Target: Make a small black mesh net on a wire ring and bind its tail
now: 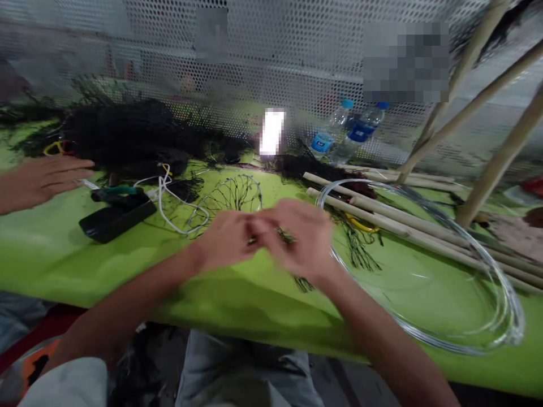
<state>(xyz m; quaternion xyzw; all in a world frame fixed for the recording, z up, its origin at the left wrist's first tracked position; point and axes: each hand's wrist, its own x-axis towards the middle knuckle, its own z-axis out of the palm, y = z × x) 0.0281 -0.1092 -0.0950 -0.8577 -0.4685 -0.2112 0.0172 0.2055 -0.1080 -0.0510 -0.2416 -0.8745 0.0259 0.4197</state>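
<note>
- My big landmark is the coil of shiny wire [511, 308], lying on the green table [127, 271].
- I have my right hand [303, 234] just left of the coil, with its fingers curled around some dark strings [304, 284]. The strings poke out under it.
- My left hand [224, 240] is further left of the coil, and its fingers are bent in and meet the right ones. It is too blurry for me to tell if it grips the strings too.
- A loop of thin dark netting [240, 192] lies left of the coil, behind my hands.
- Long wooden sticks [382, 217] lie across the inside of the coil and poke out past it. A yellow ring [360, 223] and more dark bits [360, 249] are inside it.
- Two water bottles [324, 135] stand behind the coil.
- Far left of the coil, I see a black box [116, 223], a white cord [163, 206] and another person's hand [40, 181].
- A big dark heap [127, 130] sits behind the box.
</note>
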